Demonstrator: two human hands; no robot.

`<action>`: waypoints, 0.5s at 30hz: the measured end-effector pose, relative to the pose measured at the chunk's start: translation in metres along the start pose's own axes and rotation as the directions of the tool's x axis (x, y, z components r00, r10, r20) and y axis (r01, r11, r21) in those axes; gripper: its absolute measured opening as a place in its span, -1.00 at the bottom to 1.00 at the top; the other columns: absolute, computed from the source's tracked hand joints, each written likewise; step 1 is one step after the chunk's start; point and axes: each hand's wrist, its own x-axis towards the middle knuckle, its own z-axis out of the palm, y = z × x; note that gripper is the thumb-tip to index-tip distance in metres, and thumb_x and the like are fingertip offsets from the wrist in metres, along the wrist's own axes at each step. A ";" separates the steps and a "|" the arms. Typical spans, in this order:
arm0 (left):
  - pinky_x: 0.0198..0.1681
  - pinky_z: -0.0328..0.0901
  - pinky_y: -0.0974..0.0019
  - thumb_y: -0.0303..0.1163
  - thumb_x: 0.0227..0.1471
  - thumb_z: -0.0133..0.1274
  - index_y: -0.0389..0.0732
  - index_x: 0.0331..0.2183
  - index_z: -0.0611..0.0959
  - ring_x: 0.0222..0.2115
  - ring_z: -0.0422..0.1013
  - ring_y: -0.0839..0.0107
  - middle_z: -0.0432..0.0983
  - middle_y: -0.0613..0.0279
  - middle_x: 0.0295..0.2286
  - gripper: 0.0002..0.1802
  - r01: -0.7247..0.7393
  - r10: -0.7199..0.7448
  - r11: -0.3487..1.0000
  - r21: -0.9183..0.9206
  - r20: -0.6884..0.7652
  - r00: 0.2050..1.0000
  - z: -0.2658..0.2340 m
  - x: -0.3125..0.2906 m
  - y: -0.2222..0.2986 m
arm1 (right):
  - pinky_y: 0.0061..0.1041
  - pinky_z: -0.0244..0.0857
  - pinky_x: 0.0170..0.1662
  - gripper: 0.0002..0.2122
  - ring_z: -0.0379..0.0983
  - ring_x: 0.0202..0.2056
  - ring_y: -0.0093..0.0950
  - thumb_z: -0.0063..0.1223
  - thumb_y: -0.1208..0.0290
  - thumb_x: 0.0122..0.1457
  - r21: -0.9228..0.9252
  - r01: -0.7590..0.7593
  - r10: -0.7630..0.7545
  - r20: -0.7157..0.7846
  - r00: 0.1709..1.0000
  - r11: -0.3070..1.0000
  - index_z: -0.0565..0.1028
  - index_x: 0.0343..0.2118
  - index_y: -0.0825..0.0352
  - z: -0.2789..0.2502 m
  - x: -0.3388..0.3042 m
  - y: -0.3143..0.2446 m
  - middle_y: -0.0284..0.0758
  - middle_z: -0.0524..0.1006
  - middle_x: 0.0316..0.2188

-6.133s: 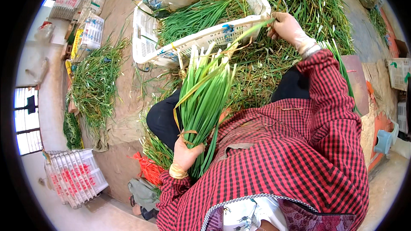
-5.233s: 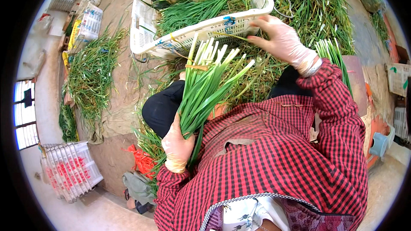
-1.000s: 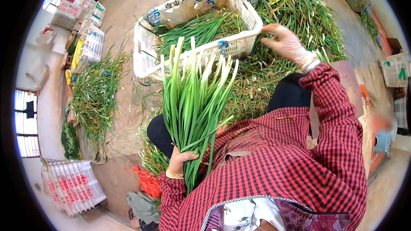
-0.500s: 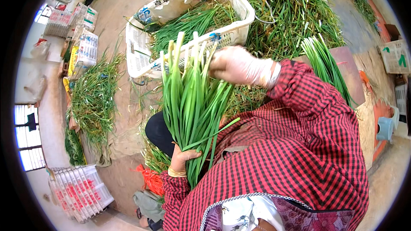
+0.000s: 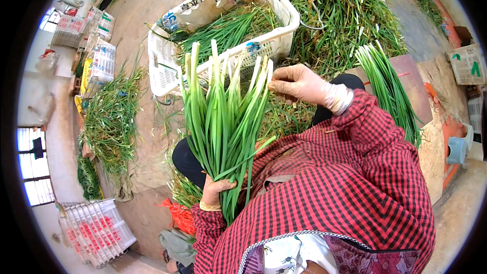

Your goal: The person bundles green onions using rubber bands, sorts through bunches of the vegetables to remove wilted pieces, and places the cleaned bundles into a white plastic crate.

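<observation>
My left hand (image 5: 217,191), in a thin glove, is closed round the lower, leafy part of a bunch of garlic chives (image 5: 223,122). The bunch stands nearly upright, pale stem ends up and fanned apart, green leaf tips hanging below my grip. At its upper right, my right hand (image 5: 302,85), also thinly gloved, pinches the pale end of an outer chive stalk (image 5: 267,76). Behind the bunch is a white plastic crate (image 5: 291,18) with chives (image 5: 228,28) and dry trimmings in it. A tidy bundle of chives (image 5: 388,89) lies to the right on a board (image 5: 413,83).
A large heap of loose chives and leaves (image 5: 350,15) lies beyond the crate on the right. Another leafy heap (image 5: 111,122) is at left. Stacked white crates (image 5: 96,228) stand lower left, near red plastic string (image 5: 181,215). A blue-grey stool (image 5: 456,150) is far right.
My right hand has moved slightly right and down, from a blurred position behind the stem ends to the bunch's right edge. The stems have spread wider; the left hand keeps its grip.
</observation>
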 end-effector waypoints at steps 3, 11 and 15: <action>-0.18 0.41 0.30 -0.70 -0.30 0.12 -0.38 -0.10 0.53 -0.29 0.52 0.30 0.58 0.09 -0.26 -0.44 -0.028 0.035 0.998 0.060 -0.113 0.993 -0.005 -0.007 -0.006 | -0.68 0.35 -0.40 -0.77 0.42 -0.46 -0.71 0.08 0.29 0.25 -0.066 0.122 -0.131 -0.147 0.980 0.990 0.57 -0.19 0.37 0.002 0.000 -0.001 -0.45 0.59 -0.41; -0.26 0.42 0.35 -0.66 -0.29 0.16 -0.33 -0.29 0.64 -0.44 0.52 0.42 0.62 0.21 -0.41 -0.64 -0.104 0.159 0.950 0.294 -0.168 0.973 0.005 -0.016 -0.001 | -0.48 0.39 -0.14 -0.77 0.52 -0.24 -0.37 0.09 0.31 0.17 -0.773 0.276 -0.695 -0.277 0.663 0.571 0.58 -0.16 0.27 -0.062 0.018 0.006 -0.25 0.58 -0.28; -0.22 0.41 0.35 -0.67 -0.31 0.18 -0.32 -0.29 0.65 -0.41 0.53 0.43 0.63 0.20 -0.39 -0.63 -0.096 0.146 0.956 0.276 -0.168 0.975 0.013 -0.016 0.003 | -0.28 0.23 0.04 -0.79 0.44 -0.15 -0.30 0.14 0.21 0.10 -0.897 0.408 -0.725 0.168 0.668 0.167 0.62 -0.40 0.27 -0.005 0.013 -0.032 -0.32 0.55 -0.34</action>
